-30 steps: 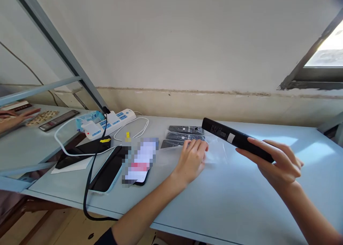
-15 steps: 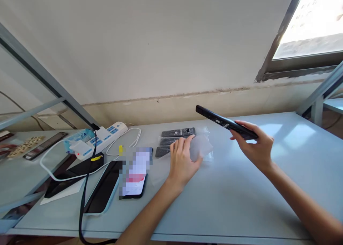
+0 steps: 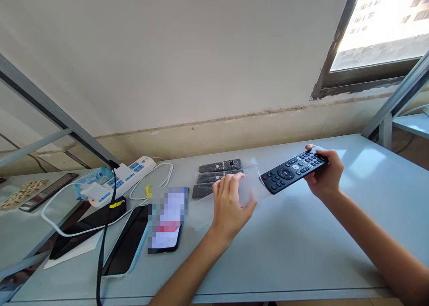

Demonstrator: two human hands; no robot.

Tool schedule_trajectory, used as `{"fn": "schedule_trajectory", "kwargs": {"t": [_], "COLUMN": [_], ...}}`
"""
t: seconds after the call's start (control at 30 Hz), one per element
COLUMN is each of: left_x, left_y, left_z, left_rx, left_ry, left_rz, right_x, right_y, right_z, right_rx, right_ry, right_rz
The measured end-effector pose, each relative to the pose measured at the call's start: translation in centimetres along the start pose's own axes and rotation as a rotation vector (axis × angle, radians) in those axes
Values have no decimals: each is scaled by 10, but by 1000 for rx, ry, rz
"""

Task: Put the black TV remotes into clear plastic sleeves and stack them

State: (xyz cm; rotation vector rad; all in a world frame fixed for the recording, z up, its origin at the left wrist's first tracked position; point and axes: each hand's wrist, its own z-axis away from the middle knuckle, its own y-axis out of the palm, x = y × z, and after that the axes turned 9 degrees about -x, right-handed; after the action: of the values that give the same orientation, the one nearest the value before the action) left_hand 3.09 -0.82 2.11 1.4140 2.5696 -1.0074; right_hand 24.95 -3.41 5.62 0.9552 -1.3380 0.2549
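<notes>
Right hand [image 3: 325,178]: grasping remote [image 3: 290,172] by one end
Left hand [image 3: 229,207]: holding bag [image 3: 248,187]
Bag: limp, could snag remote's corner

This seems to be a plain shared room, perhaps a dormitory, though its exact kind is unclear. Grey metal uprights, the left frame [image 3: 47,107] and the right frame [image 3: 398,98], rise at either end of the worktop [image 3: 301,257], with further surfaces beyond both. Behind the worktop is a bare wall [image 3: 201,64] with a rough, stained seam; above its right end, a window [image 3: 378,38] with smeared edges shows a building outside.
</notes>
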Motion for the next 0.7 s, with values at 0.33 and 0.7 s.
{"fn": "schedule_trajectory", "kwargs": {"t": [0.33, 0.7], "left_x": [-5, -2], "left_y": [3, 3], "left_z": [4, 1], "left_rx": [210, 277], "left_ry": [-18, -66], "left_rz": [46, -74], "right_x": [-1, -12], "right_y": [9, 3], "right_z": [13, 16], "right_rx": [126, 685], "right_ry": [-10, 152], "right_rz": [153, 260]}}
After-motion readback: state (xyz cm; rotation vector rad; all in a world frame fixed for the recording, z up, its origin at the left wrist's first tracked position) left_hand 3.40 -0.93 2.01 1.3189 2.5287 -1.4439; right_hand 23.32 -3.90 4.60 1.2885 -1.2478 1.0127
